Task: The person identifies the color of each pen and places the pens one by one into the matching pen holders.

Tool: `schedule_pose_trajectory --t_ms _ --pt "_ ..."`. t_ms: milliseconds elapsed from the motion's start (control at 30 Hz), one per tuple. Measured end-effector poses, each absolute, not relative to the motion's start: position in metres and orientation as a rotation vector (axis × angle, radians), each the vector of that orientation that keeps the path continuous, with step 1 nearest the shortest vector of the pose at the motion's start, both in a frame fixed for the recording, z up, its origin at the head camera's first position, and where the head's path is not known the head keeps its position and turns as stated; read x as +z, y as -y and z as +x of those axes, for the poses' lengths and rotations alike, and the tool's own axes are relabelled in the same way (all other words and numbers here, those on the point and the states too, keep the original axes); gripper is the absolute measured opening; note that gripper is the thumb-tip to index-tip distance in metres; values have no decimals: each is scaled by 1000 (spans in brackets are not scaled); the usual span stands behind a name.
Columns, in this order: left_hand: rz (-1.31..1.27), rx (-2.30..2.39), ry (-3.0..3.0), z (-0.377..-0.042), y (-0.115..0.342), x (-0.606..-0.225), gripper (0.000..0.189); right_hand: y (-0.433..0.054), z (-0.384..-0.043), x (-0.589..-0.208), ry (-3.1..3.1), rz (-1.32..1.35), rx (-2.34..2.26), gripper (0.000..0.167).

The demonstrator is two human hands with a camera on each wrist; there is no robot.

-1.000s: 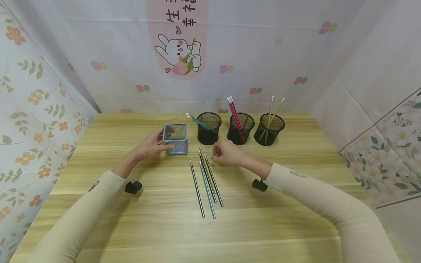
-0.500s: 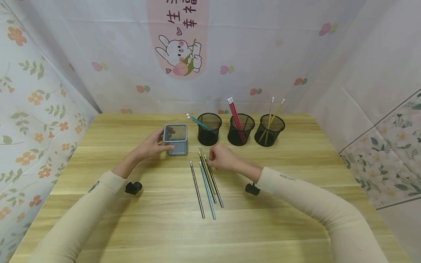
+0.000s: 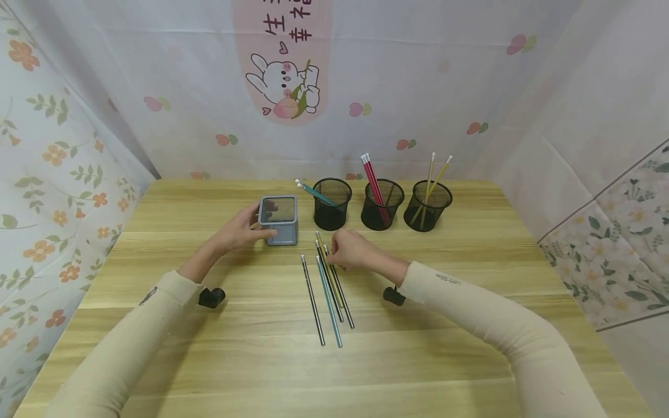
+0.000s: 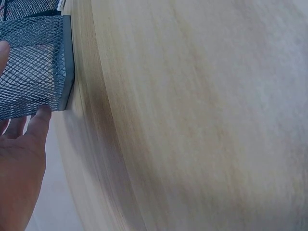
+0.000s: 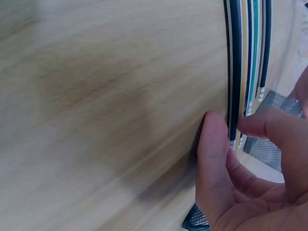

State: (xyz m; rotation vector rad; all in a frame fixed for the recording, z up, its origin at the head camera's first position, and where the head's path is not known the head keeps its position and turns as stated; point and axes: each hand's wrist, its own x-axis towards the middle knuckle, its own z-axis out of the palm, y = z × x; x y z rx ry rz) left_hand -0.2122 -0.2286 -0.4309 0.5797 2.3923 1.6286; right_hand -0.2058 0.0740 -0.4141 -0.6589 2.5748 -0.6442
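My left hand (image 3: 237,235) holds a grey square mesh pen holder (image 3: 286,234), thumb on its near side and fingers behind it. In the left wrist view fingertips press the mesh wall (image 4: 33,72). My right hand (image 3: 355,249) is down at the eraser ends of several loose pencils on the table. In the right wrist view its thumb and forefinger close in on both sides of a black pencil (image 5: 234,57), near its white eraser end. A yellow pencil (image 3: 336,284) lies alongside, under the thumb tip. A blue pencil (image 3: 333,319) and another black pencil (image 3: 313,302) lie further left.
Three round black mesh cups stand in a row behind: the left cup (image 3: 330,219) holds teal pencils (image 3: 317,195), the middle cup (image 3: 372,219) red pencils (image 3: 371,177), the right cup (image 3: 418,223) yellow pencils (image 3: 441,172). A patterned curtain (image 3: 397,75) hangs behind the wooden table (image 3: 251,360).
My right hand has moved left and slightly toward me, onto the ends of the pencils. My left hand and the pen holder have stayed in place, and the pencils lie as before.
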Motion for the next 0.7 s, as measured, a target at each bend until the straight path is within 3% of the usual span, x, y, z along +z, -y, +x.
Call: schedule_pose_trajectory --t_ms 333,700 --pt "573 1638 -2388 -212 229 -430 66 -63 -208 -413 -2541 -618 -617 46" --pt "571 1624 -2399 -213 229 -431 67 -67 -212 -413 -2485 -606 -606 48"
